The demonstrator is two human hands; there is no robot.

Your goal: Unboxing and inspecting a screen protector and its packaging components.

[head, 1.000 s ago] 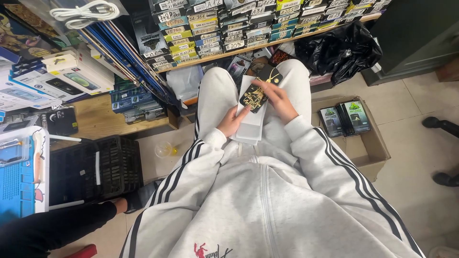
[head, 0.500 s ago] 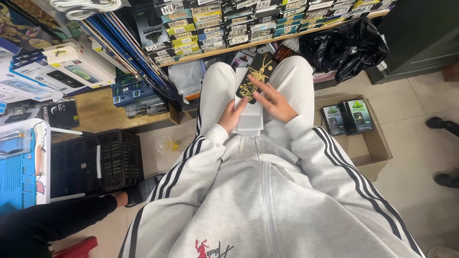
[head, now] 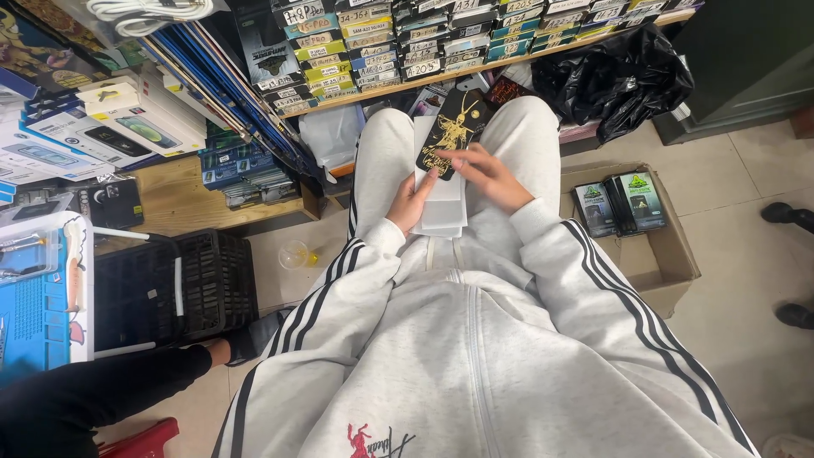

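I sit with a stack of white flat packets [head: 443, 203] on my lap, between my knees in light grey trousers. On top of the stack lies a black phone case with a gold figure [head: 451, 134]. My left hand [head: 413, 200] holds the left edge of the stack, thumb touching the case's lower end. My right hand [head: 487, 174] rests flat on the right side of the case, fingers pressing it down.
A wooden shelf [head: 475, 64] of stacked phone case packs runs ahead. A black plastic bag [head: 619, 76] lies at the right. A cardboard box [head: 657, 254] with green and black packs stands by my right leg. A black crate [head: 161, 288] sits at the left beside a person's dark sleeve [head: 85, 399].
The black case has slid farther up the stack toward my knees, and my right hand has moved up over it. My left hand stays on the stack's edge.
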